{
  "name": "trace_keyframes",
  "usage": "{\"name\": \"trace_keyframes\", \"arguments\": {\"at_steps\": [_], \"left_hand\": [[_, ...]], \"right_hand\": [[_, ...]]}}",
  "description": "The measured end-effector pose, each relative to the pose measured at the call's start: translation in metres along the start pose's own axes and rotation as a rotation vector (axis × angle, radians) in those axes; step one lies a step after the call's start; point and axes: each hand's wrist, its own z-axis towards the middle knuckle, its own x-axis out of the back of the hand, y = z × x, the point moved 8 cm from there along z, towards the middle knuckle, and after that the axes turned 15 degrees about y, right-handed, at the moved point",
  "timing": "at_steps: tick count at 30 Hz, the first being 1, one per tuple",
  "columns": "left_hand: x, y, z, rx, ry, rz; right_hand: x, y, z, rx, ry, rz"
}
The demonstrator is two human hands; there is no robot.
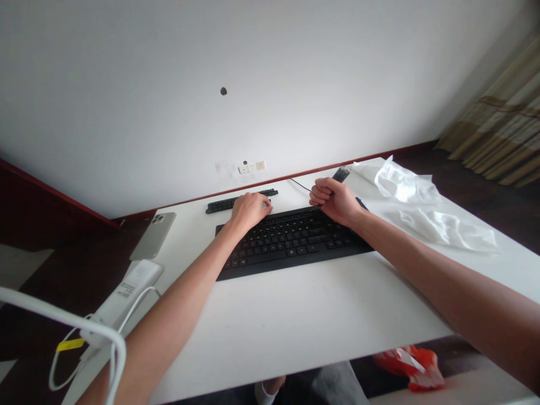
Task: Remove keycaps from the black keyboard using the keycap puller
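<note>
A black keyboard [291, 239] lies on the white table with its keys facing up. My left hand [251, 208] is at its upper left edge, fingers curled and pinched together; whatever they hold is too small or hidden to make out. Over the keyboard's upper right part, my right hand [335, 201] is closed in a fist around a black object with a shiny end [341, 174], which sticks out above the hand. A thin black cable [300, 184] runs on the table toward this fist. Behind my left hand lies a narrow black strip with keys [221, 205], partly covered.
At the table's left edge are a phone [154, 235] and a white power strip [130, 289] with white cables [97, 326]. Crumpled clear plastic [405, 183] lies on the right. Below the front edge is a red plastic bag [415, 365]. A wall with sockets [252, 167] stands behind.
</note>
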Motion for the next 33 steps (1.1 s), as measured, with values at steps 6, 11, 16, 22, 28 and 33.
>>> {"name": "trace_keyframes", "arguments": {"at_steps": [6, 11, 16, 22, 28, 33], "left_hand": [[-0.0024, -0.0029, 0.0000, -0.007, 0.005, -0.014], [-0.0032, -0.0029, -0.0003, -0.012, -0.005, -0.005], [-0.0042, -0.0008, -0.0004, -0.008, 0.001, -0.027], [-0.0069, 0.0004, -0.0017, 0.006, -0.014, -0.049], [-0.0062, 0.0020, -0.0029, -0.015, -0.013, -0.061], [-0.0062, 0.0008, -0.0035, -0.016, -0.007, -0.064]], "right_hand": [[0.0012, 0.0009, 0.0008, -0.004, 0.001, 0.004], [0.0010, 0.0007, 0.0009, 0.003, -0.002, 0.000], [-0.0005, 0.0008, 0.0002, 0.002, -0.003, -0.008], [-0.0007, 0.0015, -0.0003, 0.001, -0.012, -0.027], [-0.0012, 0.0015, -0.0005, -0.004, -0.015, -0.013], [-0.0019, 0.0007, -0.0012, -0.004, -0.018, -0.006]]}}
